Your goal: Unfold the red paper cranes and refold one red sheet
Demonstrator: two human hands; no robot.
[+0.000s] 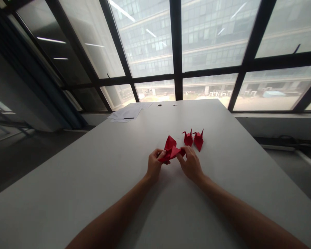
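Note:
Between my hands is a partly folded piece of red origami paper (171,151), held just over the white table (114,176). My left hand (155,162) grips its left side, with the thumb on top and the fingers curled beneath. On the other side, my right hand (189,162) pinches a right-hand corner between thumb and fingers. Two finished red paper cranes, a left one (188,139) and a right one (198,140), stand side by side on the table just beyond my right hand.
White paper sheets (128,112) lie at the table's far left, with a dark pen-like stick (129,118) on them. Two small dark round spots show near the far edge. Large black-framed windows (177,52) rise behind the table, and a dark curtain (41,79) hangs at the left.

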